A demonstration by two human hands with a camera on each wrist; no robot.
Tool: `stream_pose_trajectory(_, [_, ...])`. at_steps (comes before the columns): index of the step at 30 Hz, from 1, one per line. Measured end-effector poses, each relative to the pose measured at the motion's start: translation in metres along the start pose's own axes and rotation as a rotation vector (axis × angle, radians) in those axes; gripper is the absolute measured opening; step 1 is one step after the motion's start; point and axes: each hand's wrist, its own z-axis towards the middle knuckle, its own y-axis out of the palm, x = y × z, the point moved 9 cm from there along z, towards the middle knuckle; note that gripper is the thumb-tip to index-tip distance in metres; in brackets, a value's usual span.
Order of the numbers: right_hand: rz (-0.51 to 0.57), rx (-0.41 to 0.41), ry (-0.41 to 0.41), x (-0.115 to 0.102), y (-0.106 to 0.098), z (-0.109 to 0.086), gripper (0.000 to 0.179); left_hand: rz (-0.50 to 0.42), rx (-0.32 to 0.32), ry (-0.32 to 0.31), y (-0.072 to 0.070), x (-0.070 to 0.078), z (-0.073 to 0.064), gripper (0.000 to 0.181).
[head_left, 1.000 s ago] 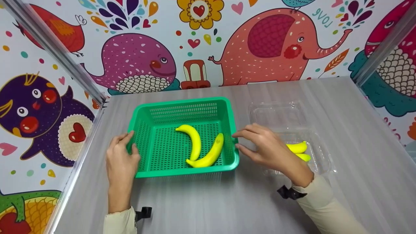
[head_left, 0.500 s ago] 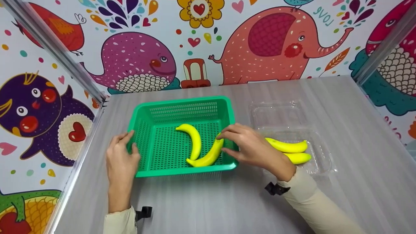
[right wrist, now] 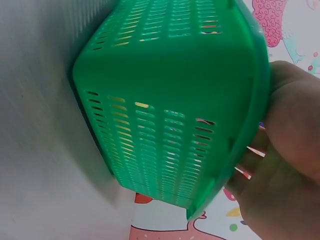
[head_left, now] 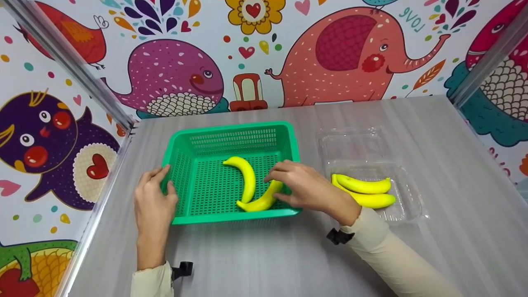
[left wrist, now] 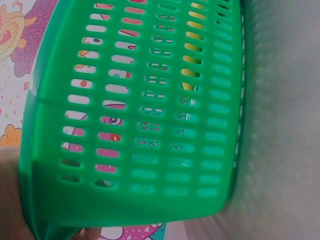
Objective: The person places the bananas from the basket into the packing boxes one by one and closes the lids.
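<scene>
A green slotted basket [head_left: 231, 218] stands on the table with two yellow bananas inside. One curved banana [head_left: 248, 177] lies near the middle of its floor; the other banana [head_left: 258, 204] slants towards the right wall. At the left rim, my left hand [head_left: 154, 202] pinches the basket between thumb and fingers. My right hand [head_left: 307, 185] reaches over the right rim, fingers and thumb spread apart around the upper end of the right banana, which they partly hide. In the right wrist view the palm [right wrist: 280, 195] is beyond the basket rim and the fingertips are hidden behind it.
Right of the basket, a clear plastic clamshell box [head_left: 408, 202] lies unfolded, its lid [head_left: 350, 146] towards the back. Two bananas [head_left: 373, 201] rest in its near half, partly behind my right forearm. Printed wall panels [head_left: 247, 49] bound the grey table [head_left: 264, 255].
My right hand has moved left from outside the basket's right rim to over the right banana. Both bananas in the box have come into fuller view. My left hand stays at the rim.
</scene>
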Motion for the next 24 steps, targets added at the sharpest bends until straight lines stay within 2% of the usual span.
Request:
stream_pose_trajectory(18, [-0.035,-0.101,-0.04,-0.014,0.021,0.021,0.031,0.008,0.003,0.001,-0.001,0.0,0.001,0.045])
stream_pose_trajectory(24, [-0.024,-0.151,-0.009,-0.011,0.027,0.025,0.031,0.013,0.007,0.0,-0.001,0.0,0.001,0.044])
